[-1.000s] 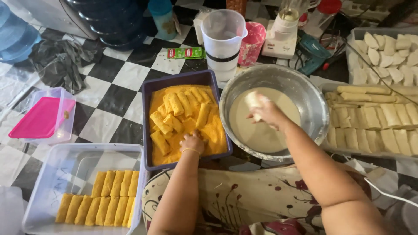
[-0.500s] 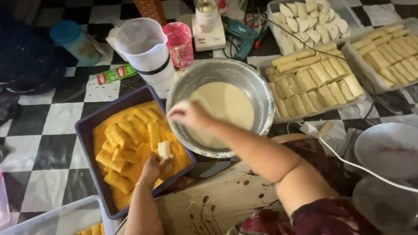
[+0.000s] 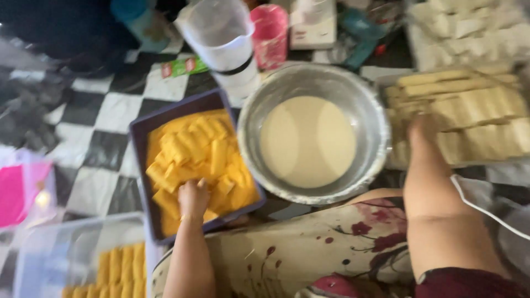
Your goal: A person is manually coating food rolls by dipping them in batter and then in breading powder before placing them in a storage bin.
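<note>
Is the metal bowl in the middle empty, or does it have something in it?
It has something in it: the metal bowl stands upright on the floor, with pale cream batter covering its bottom, well below the rim.

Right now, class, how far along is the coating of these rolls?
Done: a row of coated rolls sits in the clear container. In hand: the left hand presses pieces into the yellow crumbs, while the right hand reaches the plain rolls. Left: many plain rolls remain uncoated, and the batter bowl holds none.

A small green rectangular packet (image 3: pixel 185 67) with red patches lies flat on the checkered floor (image 3: pixel 105 110) behind the purple tray (image 3: pixel 144 122).
</note>
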